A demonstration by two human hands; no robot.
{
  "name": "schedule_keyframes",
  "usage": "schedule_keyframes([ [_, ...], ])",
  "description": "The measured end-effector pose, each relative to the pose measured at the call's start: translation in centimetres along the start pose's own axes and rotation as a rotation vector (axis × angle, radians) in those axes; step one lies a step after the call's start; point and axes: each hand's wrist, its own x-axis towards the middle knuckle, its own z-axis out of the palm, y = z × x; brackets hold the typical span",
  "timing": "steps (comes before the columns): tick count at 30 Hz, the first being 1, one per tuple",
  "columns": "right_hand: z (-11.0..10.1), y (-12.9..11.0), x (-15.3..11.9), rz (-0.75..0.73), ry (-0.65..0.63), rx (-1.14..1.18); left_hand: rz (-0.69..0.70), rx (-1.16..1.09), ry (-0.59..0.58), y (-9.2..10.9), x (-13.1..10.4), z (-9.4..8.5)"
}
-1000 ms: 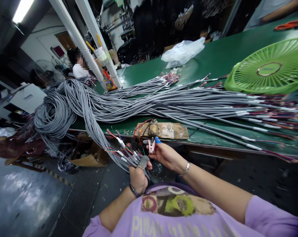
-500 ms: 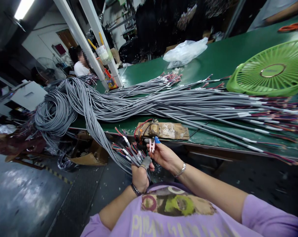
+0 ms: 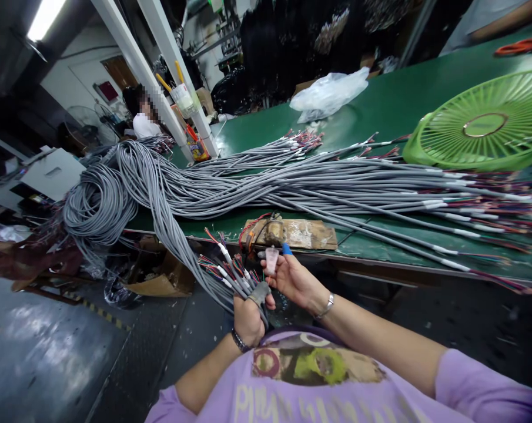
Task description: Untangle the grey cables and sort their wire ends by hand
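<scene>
My left hand [image 3: 248,317] is closed around a bunch of grey cables [image 3: 221,276] whose stripped ends fan out in red, green and blue wires. A grey cot covers its thumb. My right hand [image 3: 292,279] sits just right of the wire ends and pinches a small pink clip [image 3: 271,259], with a blue cot on one fingertip. Both hands hover below the front edge of the green table [image 3: 380,106].
A large mass of grey cables [image 3: 292,182] lies across the table and coils off its left end. A brown wooden block [image 3: 292,233] with wires sits at the table edge. A green fan grille [image 3: 481,123], a plastic bag [image 3: 327,91] and a seated person [image 3: 142,120] lie beyond.
The pink clip in my right hand has turned and moved slightly closer to the wire ends. My left hand keeps its hold on the bunch.
</scene>
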Motion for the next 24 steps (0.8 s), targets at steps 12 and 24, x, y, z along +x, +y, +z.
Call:
schedule_keyframes([
  [12, -3.7, 0.9, -1.8, 0.164, -0.045, -0.044, -0.002, -0.020, -0.074, -0.6, -1.1, -2.5],
  [24, -4.2, -0.5, -2.7, -0.083, -0.035, -0.364, -0.123, -0.098, -0.059, -0.6, 0.0, -2.5],
])
